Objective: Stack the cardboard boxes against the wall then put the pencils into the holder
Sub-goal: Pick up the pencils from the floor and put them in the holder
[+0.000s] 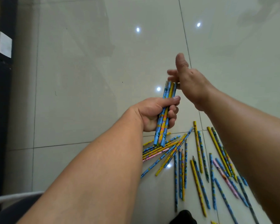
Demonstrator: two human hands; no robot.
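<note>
Blue, yellow, pink patterned pencils (pixel 182 172), loose on pale tiles (pixel 103 70). Left hand (pixel 153 112) grips pencil bundle (pixel 169 91); right hand (pixel 191 83), fingers straight, beside its top.

Single view here, riding on the person's head, looking steeply down and a little forward onto the tiled floor (pixel 87 78). Wide lens, edges curving. It's close in: the left hand (pixel 152 113) and right hand (pixel 191 84) sit mid-frame on outstretched arms, the pencils (pixel 198 151) spread low and right, nearest the camera.
</note>
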